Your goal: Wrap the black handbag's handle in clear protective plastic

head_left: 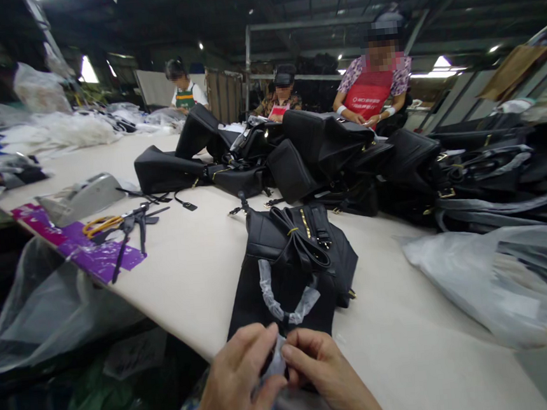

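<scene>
Just in front of me a black bag (343, 266) lies on the table, with a folded strap bundle (308, 246) on it held by a thin yellow tie. One of the bag's handles (270, 291) is wrapped in clear plastic. At the near edge, my left hand (238, 377) and my right hand (319, 364) meet over a piece of translucent plastic wrap (277, 361). Fingers and thumbs of both hands pinch it. Something dark shows beneath the wrap, but the fingers mostly cover it.
Black bags (330, 139) are heaped across the pale table (187, 263). To the left are a tape dispenser (84, 197), yellow-handled scissors (100, 226) and a plier-like tool (136, 230). A large plastic bag (481, 276) lies right. Co-workers (373, 88) are beyond the heap.
</scene>
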Tool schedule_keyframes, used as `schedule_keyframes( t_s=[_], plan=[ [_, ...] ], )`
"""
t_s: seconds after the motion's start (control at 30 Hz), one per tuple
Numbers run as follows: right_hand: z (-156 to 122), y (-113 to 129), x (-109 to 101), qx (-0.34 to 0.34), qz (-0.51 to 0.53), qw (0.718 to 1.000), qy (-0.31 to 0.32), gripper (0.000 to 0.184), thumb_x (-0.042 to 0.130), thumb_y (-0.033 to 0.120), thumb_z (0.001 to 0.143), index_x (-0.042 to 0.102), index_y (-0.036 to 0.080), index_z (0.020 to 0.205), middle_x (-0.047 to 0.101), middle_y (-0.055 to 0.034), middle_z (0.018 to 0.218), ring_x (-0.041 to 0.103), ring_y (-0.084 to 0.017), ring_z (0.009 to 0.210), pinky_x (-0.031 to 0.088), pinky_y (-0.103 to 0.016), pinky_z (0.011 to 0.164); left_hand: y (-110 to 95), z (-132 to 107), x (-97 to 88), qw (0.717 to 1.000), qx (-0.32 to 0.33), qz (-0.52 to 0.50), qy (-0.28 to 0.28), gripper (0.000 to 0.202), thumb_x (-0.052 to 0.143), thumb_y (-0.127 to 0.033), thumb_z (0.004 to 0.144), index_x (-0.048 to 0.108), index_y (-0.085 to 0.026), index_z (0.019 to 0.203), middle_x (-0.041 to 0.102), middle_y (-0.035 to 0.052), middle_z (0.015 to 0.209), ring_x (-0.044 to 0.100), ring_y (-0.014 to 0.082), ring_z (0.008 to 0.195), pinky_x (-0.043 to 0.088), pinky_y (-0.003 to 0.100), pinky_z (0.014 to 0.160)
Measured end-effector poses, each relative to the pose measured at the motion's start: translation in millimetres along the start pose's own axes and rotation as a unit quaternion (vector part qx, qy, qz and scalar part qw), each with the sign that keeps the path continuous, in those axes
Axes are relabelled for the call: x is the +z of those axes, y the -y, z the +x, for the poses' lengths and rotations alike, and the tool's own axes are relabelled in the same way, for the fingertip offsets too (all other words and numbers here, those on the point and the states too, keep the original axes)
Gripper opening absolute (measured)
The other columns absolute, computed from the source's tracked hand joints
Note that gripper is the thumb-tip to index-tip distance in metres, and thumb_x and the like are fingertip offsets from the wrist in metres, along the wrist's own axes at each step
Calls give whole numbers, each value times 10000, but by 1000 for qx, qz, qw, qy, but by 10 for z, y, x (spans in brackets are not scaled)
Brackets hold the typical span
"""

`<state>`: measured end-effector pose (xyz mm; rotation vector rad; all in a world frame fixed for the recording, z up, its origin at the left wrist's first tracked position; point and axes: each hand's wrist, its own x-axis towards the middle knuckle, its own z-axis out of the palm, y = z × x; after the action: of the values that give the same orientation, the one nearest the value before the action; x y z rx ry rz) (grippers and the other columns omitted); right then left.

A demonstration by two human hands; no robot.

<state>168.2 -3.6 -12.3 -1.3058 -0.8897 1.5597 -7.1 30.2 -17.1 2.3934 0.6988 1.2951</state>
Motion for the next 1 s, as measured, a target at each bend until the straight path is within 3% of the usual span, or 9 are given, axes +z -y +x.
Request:
schedule_keyframes(
  t_s=[0.07, 0.13, 0.27, 0.47, 0.63, 0.77, 0.87, 0.93, 1.0],
  plan=[
    [2, -6, -6, 4, 7, 1000, 8, 429, 739, 569, 694, 592, 168, 651, 552, 30, 497, 476, -99, 481, 368, -219, 543, -38, -72, -3, 981, -183, -71, 11, 383, 554, -217, 889, 534, -189, 1271, 679, 91, 1008, 650, 170, 803, 556, 267, 737],
    [4, -12, -5, 3, 10, 1000, 9, 435, 749, 571, 689, 606, 161, 652, 563, 25, 500, 489, -98, 481, 376, -216, 543, -84, -65, 0, 935, -317, -150, 63, 280, 498, -290, 925, 629, -185, 1149, 712, 67, 925, 667, 171, 782, 553, 248, 718],
    [22, -50, 47, -20, 6, 1000, -14, 462, 765, 595, 667, 610, 162, 631, 550, 32, 482, 488, -97, 460, 387, -218, 516, -133, 37, 64, 880, -404, -232, 91, 339, 452, -368, 952, 705, -189, 1089, 739, 59, 961, 679, 198, 894, 529, 257, 815],
    [1, -166, 90, -40, 38, 995, -86, 535, 774, 673, 603, 572, 182, 664, 589, 24, 543, 529, -106, 455, 441, -220, 482, -105, 58, 199, 888, -398, -222, 57, 224, 546, -251, 888, 755, -178, 925, 722, 43, 832, 672, 184, 786, 518, 232, 716],
    [-198, -131, 7, -59, -58, 991, -106, 455, 604, 645, 807, 611, 190, 838, 675, -59, 794, 633, -165, 642, 523, -243, 555, -92, -1, 247, 961, -260, -92, 16, 225, 518, -216, 915, 736, -170, 937, 638, 27, 680, 625, 136, 615, 472, 190, 565],
    [-294, -63, 49, -218, -286, 922, -145, 280, 794, 340, 687, 641, 223, 890, 654, -37, 815, 640, -196, 723, 539, -243, 627, -77, -32, 274, 989, -148, -22, 6, 258, 455, -188, 943, 697, -136, 1017, 629, 42, 675, 622, 137, 600, 468, 184, 517],
    [-281, -58, 97, -310, -380, 853, -178, 123, 717, 258, 754, 643, 234, 849, 645, -29, 764, 633, -180, 668, 524, -236, 611, -65, -49, 284, 992, -123, -7, 4, 253, 438, -190, 955, 674, -137, 1030, 627, 42, 681, 625, 141, 604, 488, 189, 526],
    [-263, -84, 97, -328, -405, 833, -186, 30, 617, 231, 842, 630, 236, 816, 645, -27, 727, 635, -167, 631, 506, -228, 585, -62, -55, 287, 993, -121, 2, 4, 250, 433, -180, 957, 664, -144, 1045, 636, 44, 702, 636, 143, 630, 505, 189, 549],
    [-254, -116, 79, -333, -420, 828, -165, 105, 566, 202, 883, 624, 237, 803, 654, -23, 710, 644, -157, 614, 490, -219, 573, -64, -54, 286, 993, -121, 11, 3, 250, 432, -171, 958, 660, -149, 1057, 641, 45, 713, 642, 143, 644, 512, 188, 561]
  ],
)
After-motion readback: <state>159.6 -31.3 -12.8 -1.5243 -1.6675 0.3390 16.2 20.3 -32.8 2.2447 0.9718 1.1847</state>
